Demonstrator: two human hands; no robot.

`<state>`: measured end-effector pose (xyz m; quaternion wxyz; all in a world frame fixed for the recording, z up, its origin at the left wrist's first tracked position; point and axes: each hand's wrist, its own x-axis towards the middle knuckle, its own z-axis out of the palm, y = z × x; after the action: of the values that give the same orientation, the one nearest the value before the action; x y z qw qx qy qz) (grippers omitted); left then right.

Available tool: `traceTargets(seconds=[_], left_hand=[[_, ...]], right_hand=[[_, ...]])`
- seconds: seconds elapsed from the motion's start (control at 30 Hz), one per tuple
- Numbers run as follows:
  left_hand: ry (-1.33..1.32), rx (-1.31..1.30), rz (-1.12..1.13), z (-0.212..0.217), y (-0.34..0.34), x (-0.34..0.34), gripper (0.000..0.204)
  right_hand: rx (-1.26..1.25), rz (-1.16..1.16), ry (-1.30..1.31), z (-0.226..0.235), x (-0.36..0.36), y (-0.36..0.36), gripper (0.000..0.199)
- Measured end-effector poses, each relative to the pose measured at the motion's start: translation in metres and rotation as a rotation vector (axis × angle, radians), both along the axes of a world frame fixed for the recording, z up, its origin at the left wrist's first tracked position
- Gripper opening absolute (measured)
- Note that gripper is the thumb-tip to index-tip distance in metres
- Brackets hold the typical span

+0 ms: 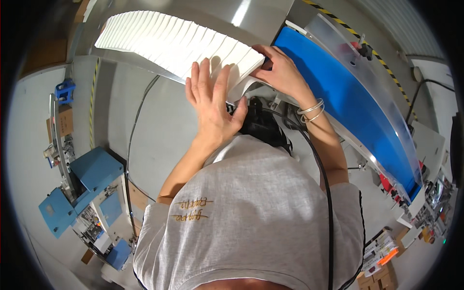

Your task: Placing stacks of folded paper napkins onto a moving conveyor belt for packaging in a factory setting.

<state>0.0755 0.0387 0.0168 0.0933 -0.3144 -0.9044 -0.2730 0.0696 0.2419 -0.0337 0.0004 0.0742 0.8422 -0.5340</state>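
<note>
A long row of white, thin, folded paper-like pieces (pixel 159 41) stands packed on edge along a metal table (pixel 261 19). My left hand (pixel 210 96) lies on the near side of the row at its right part, fingers spread and stretched out, thumb apart by a loose white flap (pixel 242 87). At the row's right end my right hand (pixel 285 72) is closed round the last pieces, with the fingers curled at the far side and the thumb at the near side. Its fingertips are partly hidden. The flap bends down between both hands at the table's edge.
A blue conveyor belt (pixel 338 92) with a clear side guard (pixel 386 96) runs along my right. A black cable (pixel 319 164) hangs down in front of my right side. Machines with blue covers (pixel 96 166) stand at the left. Cartons (pixel 379 280) lie low at the right.
</note>
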Motion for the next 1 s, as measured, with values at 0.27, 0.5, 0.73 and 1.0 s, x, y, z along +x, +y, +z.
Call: traceTargets(seconds=[0.27, 0.5, 0.73, 1.0], left_hand=[[0.021, 0.062, 0.045, 0.002, 0.003, 0.001, 0.060], [0.039, -0.019, -0.011, 0.001, -0.013, -0.008, 0.059], [0.113, -0.128, 0.023, -0.004, -0.022, -0.007, 0.067], [0.140, -0.011, 0.001, 0.001, 0.008, -0.007, 0.046]], right_hand=[[0.016, -0.048, -0.038, 0.014, 0.005, -0.002, 0.069], [0.037, -0.003, 0.153, -0.001, 0.010, -0.008, 0.077], [0.199, -0.061, 0.095, 0.006, 0.009, -0.010, 0.070], [0.070, -0.044, 0.065, 0.025, 0.020, -0.003, 0.063]])
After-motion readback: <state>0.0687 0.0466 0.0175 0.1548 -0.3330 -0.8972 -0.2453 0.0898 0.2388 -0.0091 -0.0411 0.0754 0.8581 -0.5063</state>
